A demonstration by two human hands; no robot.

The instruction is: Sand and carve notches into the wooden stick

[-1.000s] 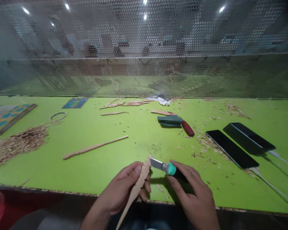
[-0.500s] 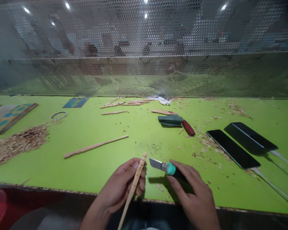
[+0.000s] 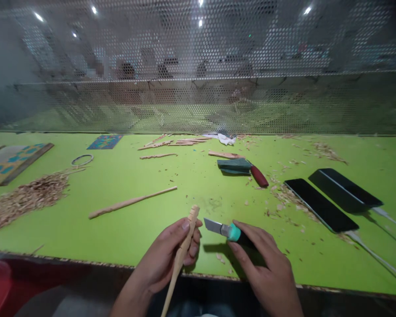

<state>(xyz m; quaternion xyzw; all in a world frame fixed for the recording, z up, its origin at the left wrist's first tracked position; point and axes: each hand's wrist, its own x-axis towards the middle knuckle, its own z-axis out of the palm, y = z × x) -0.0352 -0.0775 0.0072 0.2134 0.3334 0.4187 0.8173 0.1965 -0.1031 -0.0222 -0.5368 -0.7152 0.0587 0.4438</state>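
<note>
My left hand (image 3: 166,251) is closed around a carved wooden stick (image 3: 181,255), whose notched upper end points up and away from me while its thin end runs down past the table edge. In my right hand (image 3: 270,264) is a utility knife (image 3: 233,232) with a black and teal handle. Its broad blade points left at the stick's notched end, with a small gap between them. Another wooden stick (image 3: 132,202) lies on the green table beyond my left hand.
Wood shavings (image 3: 29,196) are heaped at the left. Two phones (image 3: 320,204) with white cables lie right. A red-handled tool (image 3: 259,176) rests by a dark green block (image 3: 234,166). Thin carved sticks (image 3: 185,141) lie before a perforated metal screen (image 3: 198,105).
The stick has turned in my left hand, so its notches now show on the side edge. My right hand and the knife have barely shifted.
</note>
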